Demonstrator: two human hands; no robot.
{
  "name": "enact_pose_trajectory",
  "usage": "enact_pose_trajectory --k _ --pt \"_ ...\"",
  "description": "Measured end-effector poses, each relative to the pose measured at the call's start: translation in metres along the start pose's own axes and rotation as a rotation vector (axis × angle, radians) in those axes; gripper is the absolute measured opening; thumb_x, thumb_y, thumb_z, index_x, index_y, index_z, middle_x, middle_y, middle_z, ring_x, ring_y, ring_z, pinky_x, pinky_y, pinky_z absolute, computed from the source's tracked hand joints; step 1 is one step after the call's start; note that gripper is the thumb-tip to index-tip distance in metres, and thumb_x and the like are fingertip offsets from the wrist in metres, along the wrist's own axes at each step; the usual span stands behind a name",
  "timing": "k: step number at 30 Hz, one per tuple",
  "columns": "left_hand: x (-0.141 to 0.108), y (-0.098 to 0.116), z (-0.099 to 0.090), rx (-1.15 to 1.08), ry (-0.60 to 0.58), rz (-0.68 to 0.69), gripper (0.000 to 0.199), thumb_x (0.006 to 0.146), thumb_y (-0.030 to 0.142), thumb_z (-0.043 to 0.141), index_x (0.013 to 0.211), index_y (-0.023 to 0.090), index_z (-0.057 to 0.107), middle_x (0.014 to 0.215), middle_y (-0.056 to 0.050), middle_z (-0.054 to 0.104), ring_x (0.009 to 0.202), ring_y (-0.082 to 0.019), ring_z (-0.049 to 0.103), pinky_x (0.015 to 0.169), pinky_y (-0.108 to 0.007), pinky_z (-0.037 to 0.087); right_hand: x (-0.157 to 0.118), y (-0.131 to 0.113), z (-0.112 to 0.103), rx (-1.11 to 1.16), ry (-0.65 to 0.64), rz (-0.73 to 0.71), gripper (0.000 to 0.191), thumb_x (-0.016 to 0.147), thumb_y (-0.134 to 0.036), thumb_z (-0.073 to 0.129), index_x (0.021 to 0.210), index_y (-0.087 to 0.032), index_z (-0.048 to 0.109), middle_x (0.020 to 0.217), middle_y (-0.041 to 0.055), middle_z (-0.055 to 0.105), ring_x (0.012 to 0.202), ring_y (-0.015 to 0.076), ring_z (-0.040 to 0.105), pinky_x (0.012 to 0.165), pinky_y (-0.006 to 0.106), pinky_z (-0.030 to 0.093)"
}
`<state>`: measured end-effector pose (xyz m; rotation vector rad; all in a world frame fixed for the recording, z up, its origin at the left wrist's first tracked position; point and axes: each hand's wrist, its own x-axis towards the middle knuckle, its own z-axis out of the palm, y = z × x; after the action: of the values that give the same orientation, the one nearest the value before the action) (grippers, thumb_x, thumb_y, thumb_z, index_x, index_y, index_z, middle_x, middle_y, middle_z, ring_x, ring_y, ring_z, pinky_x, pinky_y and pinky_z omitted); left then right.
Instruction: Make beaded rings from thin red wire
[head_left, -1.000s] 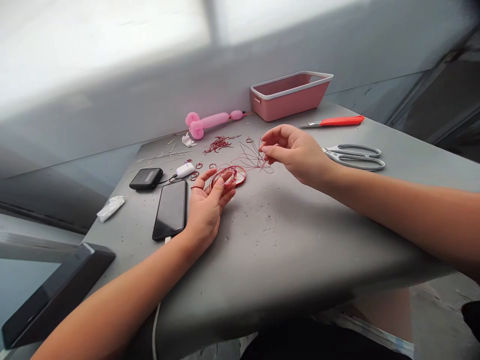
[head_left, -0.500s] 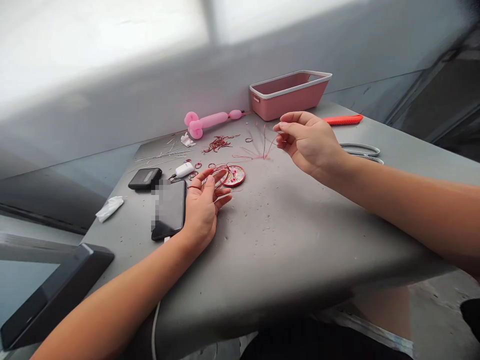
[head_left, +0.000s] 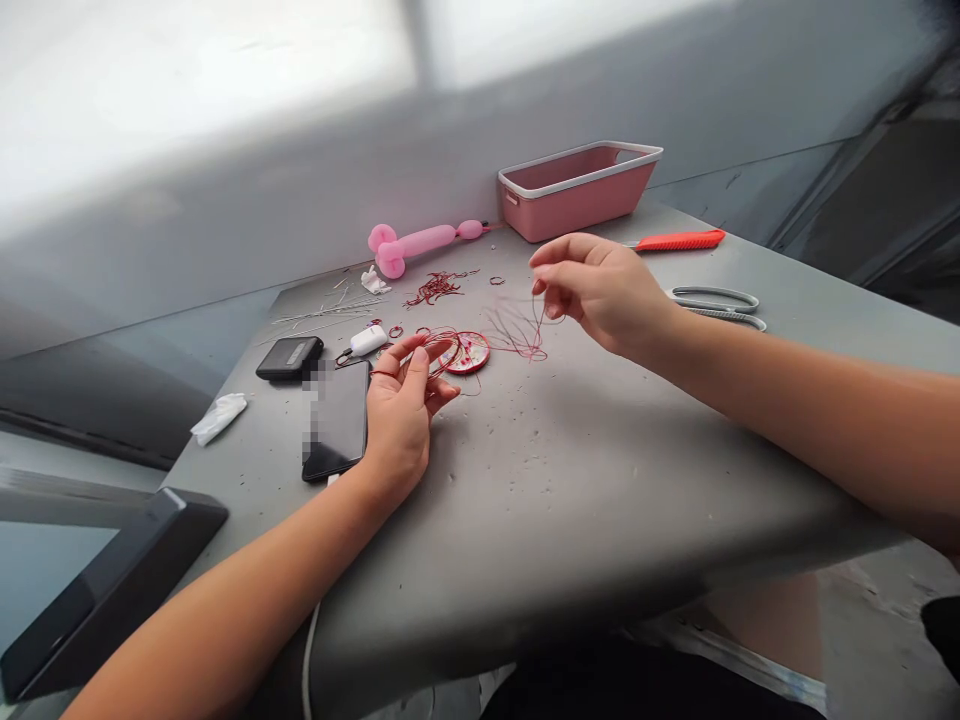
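A loose coil of thin red cord (head_left: 442,345) is held between the thumb and fingers of my left hand (head_left: 401,420), beside the phone. My right hand (head_left: 607,290) is raised over the table to the right, its thumb and forefinger pinching a strand of the red cord. Between the two hands the cord hangs in loose, partly blurred loops. Behind the coil lies a round patterned disc (head_left: 469,354) with a red rim, partly covered by the cord. Farther back is a small heap of short red cord pieces (head_left: 436,288).
A pink basket (head_left: 581,205) and pink balloon shape (head_left: 424,242) stand at the back. A red-handled tool (head_left: 682,241) and grey scissor handles (head_left: 716,301) lie right. A phone (head_left: 337,420), black box (head_left: 289,358), white plug (head_left: 368,341) and crumpled tissue (head_left: 218,418) lie left.
My right hand has moved left and slightly down, and the strand between the hands has gone slacker into loops. My left hand has barely moved and still holds the coil.
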<state>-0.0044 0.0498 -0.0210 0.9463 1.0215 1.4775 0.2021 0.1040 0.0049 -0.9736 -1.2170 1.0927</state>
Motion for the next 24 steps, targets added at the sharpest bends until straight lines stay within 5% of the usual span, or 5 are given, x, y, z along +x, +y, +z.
enact_pose_trajectory --k 4,8,12,17,24 --pt "-0.001 0.001 0.001 0.027 -0.070 0.010 0.021 0.080 0.025 0.071 0.097 0.019 0.059 0.095 -0.004 0.075 0.044 -0.003 0.052 0.056 -0.021 0.053 -0.009 0.000 0.005 -0.118 -0.208 0.025 0.011 0.078 -0.009 0.065 0.081 -0.019 0.063 0.068 -0.0005 0.060 0.051 0.0085 0.046 0.051 0.028 0.037" --pt "-0.001 0.000 0.002 0.006 -0.057 -0.009 0.019 0.081 0.024 0.069 0.096 0.018 0.059 0.094 -0.003 0.075 0.044 -0.002 0.052 0.055 -0.020 0.053 -0.018 -0.004 0.006 -0.140 -0.256 -0.002 0.007 0.078 -0.015 0.067 0.082 -0.020 0.064 0.068 -0.0006 0.061 0.054 0.0093 0.048 0.053 0.028 0.040" --pt "0.001 0.000 0.002 -0.018 -0.008 -0.034 0.019 0.081 0.021 0.069 0.097 0.018 0.060 0.090 -0.001 0.073 0.045 -0.002 0.053 0.057 -0.020 0.055 -0.024 -0.011 0.003 -0.202 -0.302 -0.247 0.003 0.082 -0.023 0.064 0.084 -0.021 0.065 0.080 0.0011 0.062 0.067 0.0117 0.053 0.063 0.029 0.046" --pt "0.002 0.001 0.001 -0.048 -0.002 -0.055 0.017 0.082 0.021 0.068 0.097 0.018 0.060 0.090 0.000 0.072 0.047 -0.003 0.055 0.055 -0.019 0.055 -0.028 -0.009 0.002 -0.436 -0.516 -0.702 0.024 0.077 -0.015 0.063 0.098 -0.024 0.070 0.102 0.0050 0.065 0.092 0.0176 0.060 0.084 0.034 0.050" --pt "-0.007 0.003 0.004 -0.048 -0.122 -0.156 0.022 0.084 0.029 0.069 0.100 0.020 0.059 0.091 -0.003 0.071 0.070 -0.012 0.067 0.062 -0.026 0.059 -0.031 0.002 0.008 -0.571 -0.546 -0.825 0.030 0.086 -0.014 0.058 0.112 -0.025 0.067 0.096 0.0047 0.067 0.083 0.0146 0.062 0.074 0.030 0.052"
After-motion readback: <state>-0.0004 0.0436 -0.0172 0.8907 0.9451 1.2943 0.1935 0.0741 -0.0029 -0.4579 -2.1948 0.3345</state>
